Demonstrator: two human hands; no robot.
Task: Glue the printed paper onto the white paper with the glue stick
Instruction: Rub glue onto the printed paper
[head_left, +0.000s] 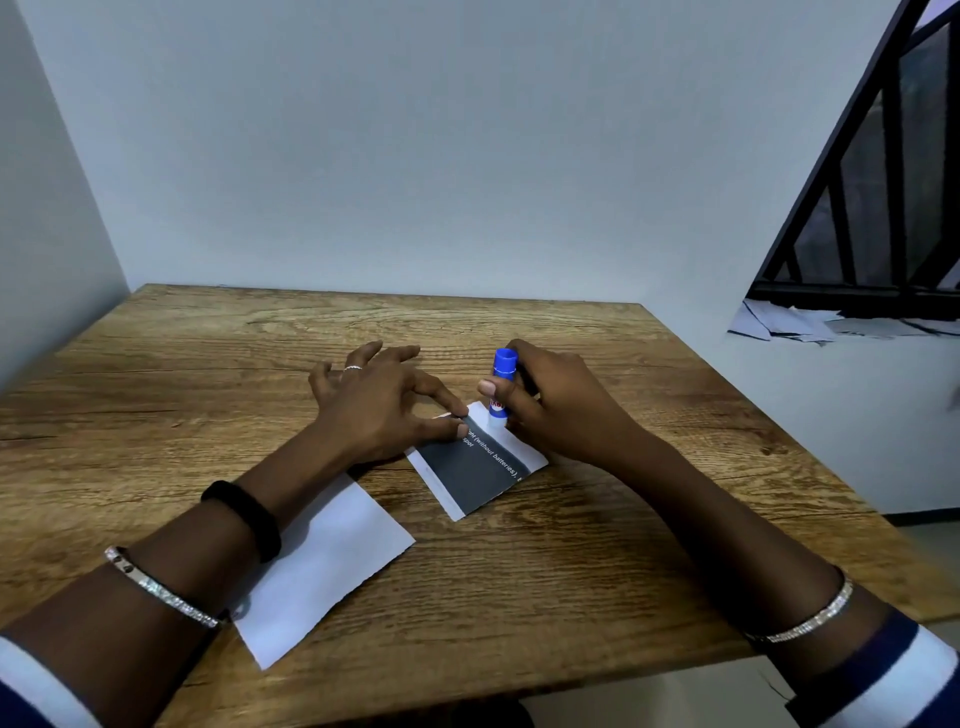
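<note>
The printed paper (470, 470), dark grey with white text and white margins, lies on the wooden table (597, 561) near its middle. My left hand (382, 400) presses the paper's far left corner down with thumb and forefinger tips. My right hand (550, 402) grips the blue glue stick (501, 384) upright, and the stick's tip touches the paper's far white margin. The white paper (332, 561) lies nearer to me on the left, partly under my left forearm.
Walls close off the table at the back and left. To the right, a window with a black grille (883, 208) has loose paper scraps (810, 322) on its sill. The table's front edge runs just below my forearms.
</note>
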